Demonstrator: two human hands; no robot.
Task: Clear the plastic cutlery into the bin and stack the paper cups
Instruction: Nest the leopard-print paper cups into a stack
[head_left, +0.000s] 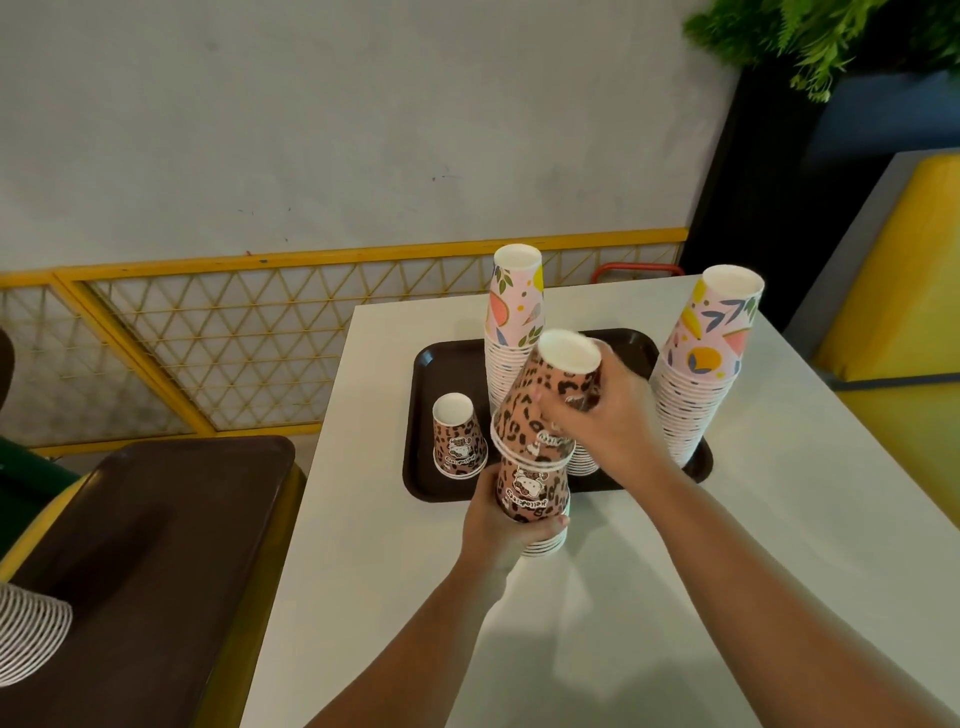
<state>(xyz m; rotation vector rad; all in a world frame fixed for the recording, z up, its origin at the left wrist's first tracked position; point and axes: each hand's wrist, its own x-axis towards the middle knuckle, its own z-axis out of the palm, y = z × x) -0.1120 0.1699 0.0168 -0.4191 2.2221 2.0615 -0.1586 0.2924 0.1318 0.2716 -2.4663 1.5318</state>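
- Left hand (498, 519): fingers (550, 522) curled round the lower part of an upside-down leopard-print cup stack (532, 493), held at the near edge of the dark tray (431, 483), over the white tabletop (675, 597)
- Right hand (608, 410): fingers curled round a tilted leopard-print cup (556, 384), upside down, its mouth sitting over the top of the held stack, its base leaning toward 1 o'clock
- Single leopard-print cup (457, 436): stands upside down on the tray, at 9 o'clock from the held stack, apart from it
- Tall floral cup stack (514, 312): upside down on the tray, at 12 o'clock from the hands, partly hidden behind the tilted cup
- Second floral cup stack (706, 358): upside down at the tray's right edge, at 2 o'clock from the right hand
- Brown tray (145, 545): lies on a lower surface at 9 o'clock from the tabletop; a white ribbed stack of cup rims (26, 634) shows at the left frame edge
- Yellow lattice railing (208, 338) runs along the grey wall behind; green foliage (831, 36) hangs at 1 o'clock
- No cutlery can be made out
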